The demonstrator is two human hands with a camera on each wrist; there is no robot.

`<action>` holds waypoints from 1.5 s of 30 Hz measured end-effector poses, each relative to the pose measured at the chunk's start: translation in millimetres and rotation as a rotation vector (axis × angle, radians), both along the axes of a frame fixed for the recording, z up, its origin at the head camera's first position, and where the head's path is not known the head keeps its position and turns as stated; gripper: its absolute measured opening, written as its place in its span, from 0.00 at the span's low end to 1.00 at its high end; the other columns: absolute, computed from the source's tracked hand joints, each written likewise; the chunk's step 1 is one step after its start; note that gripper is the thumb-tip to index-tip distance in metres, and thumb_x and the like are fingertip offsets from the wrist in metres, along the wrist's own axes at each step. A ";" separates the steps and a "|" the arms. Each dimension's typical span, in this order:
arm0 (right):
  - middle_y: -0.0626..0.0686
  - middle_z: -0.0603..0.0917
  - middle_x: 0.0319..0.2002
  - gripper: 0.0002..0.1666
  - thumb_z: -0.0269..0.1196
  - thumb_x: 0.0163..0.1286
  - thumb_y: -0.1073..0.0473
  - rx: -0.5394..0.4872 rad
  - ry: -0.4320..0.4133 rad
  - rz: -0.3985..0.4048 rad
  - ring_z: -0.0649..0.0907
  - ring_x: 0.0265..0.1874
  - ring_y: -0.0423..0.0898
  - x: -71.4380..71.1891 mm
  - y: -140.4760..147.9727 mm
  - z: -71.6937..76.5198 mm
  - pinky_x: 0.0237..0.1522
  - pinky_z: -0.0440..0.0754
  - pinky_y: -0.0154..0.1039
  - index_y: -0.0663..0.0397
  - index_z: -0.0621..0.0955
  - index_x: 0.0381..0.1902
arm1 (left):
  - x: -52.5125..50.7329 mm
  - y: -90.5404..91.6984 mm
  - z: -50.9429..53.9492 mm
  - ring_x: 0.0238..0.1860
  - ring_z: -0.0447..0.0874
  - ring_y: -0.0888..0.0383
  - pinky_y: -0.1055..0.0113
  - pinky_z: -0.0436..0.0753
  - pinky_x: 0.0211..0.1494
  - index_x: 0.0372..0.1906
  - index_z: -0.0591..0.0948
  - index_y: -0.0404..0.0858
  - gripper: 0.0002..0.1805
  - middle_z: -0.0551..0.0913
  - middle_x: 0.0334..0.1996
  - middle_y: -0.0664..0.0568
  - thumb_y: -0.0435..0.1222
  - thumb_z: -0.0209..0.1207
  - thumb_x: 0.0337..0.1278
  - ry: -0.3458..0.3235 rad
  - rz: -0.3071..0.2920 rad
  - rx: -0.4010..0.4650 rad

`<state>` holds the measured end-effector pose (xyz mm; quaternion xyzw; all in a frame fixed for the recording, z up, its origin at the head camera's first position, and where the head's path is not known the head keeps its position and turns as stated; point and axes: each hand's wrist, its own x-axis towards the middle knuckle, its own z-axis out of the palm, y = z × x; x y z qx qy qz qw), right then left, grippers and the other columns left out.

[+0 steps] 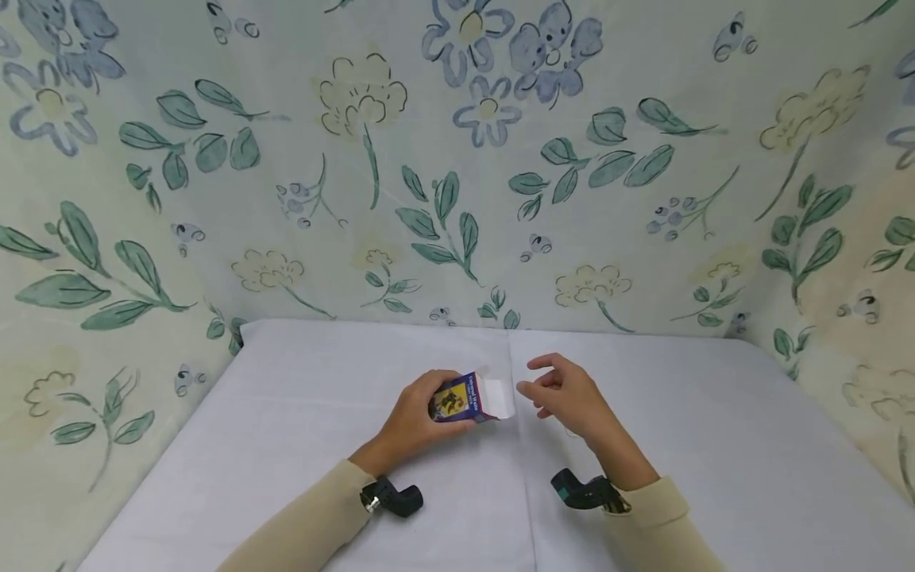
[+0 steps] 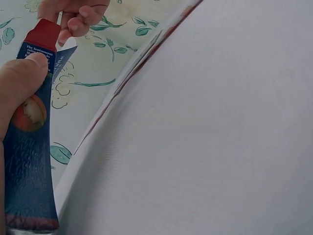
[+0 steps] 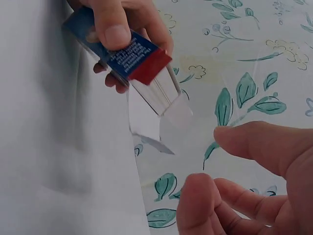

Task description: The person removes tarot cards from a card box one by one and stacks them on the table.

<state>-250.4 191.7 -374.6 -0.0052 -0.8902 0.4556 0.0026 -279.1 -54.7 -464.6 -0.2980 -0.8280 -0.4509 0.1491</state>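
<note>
My left hand (image 1: 422,413) grips a small blue card box (image 1: 457,400) with a yellow picture on its front, held above the white cloth. The box's end flaps stand open toward the right; a red side flap (image 3: 152,67) and a white flap (image 3: 146,120) show in the right wrist view. Pale straight edges, like a stack of cards (image 3: 159,93), show inside the mouth. In the left wrist view the thumb (image 2: 22,78) presses along the box's narrow side. Just right of the flaps, my right hand (image 1: 568,396) hovers with fingers loosely bent and apart, holding nothing visible.
A white cloth (image 1: 322,357) covers the table, with a crease running from front to back near the middle. Behind and at both sides hangs a flowered curtain (image 1: 457,238). Each wrist wears a black camera mount (image 1: 393,498).
</note>
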 end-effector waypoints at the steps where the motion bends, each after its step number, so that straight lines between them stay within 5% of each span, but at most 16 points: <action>1: 0.56 0.82 0.33 0.28 0.68 0.62 0.51 -0.016 0.002 0.009 0.82 0.25 0.47 0.9 -3.6 -0.4 0.32 0.84 0.40 0.56 0.74 0.56 | 0.4 -0.4 0.5 0.48 0.74 0.65 0.66 0.77 0.51 0.60 0.73 0.49 0.38 0.77 0.53 0.62 0.58 0.70 0.42 0.000 0.003 -0.001; 11: 0.53 0.82 0.28 0.22 0.68 0.61 0.56 -0.108 0.019 0.039 0.83 0.22 0.48 8.6 -21.3 -6.1 0.33 0.84 0.39 0.55 0.77 0.52 | 0.4 4.2 -0.2 0.48 0.73 0.66 0.66 0.77 0.51 0.60 0.72 0.49 0.38 0.76 0.53 0.63 0.61 0.68 0.43 0.015 0.002 -0.013; 45: 0.50 0.83 0.28 0.19 0.69 0.61 0.53 -0.134 -0.010 0.093 0.80 0.22 0.47 11.9 -36.2 -18.1 0.28 0.82 0.39 0.53 0.79 0.48 | 3.4 0.4 2.0 0.45 0.73 0.65 0.68 0.77 0.47 0.61 0.73 0.51 0.38 0.77 0.51 0.62 0.59 0.69 0.44 0.077 -0.055 -0.041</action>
